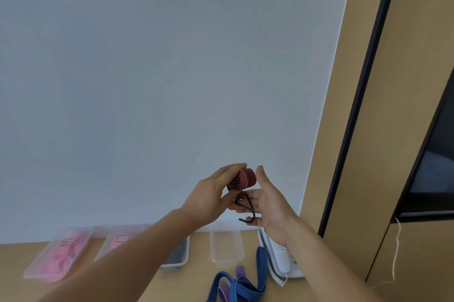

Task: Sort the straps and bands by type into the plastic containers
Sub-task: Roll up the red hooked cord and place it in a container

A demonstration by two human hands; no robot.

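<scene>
Both hands are raised in front of the white wall, holding a red and black striped strap (243, 179) rolled into a coil. My left hand (211, 194) pinches the coil from the left. My right hand (266, 201) cups it from the right, and the strap's dark metal hook (248, 213) hangs between the palms. On the wooden table below stand several clear plastic containers: two with pink bands (59, 255) (118, 242), one with dark contents (180, 253), and one that looks bare inside (226, 246). Blue striped straps (242, 282) and a purple strap (240, 271) lie loose near the front edge.
A white desk phone (282, 260) sits at the table's right end, by the wooden wall panel (383, 129) with a dark frame. A thin cord (396, 252) hangs down that panel. The white wall (159, 80) fills most of the view.
</scene>
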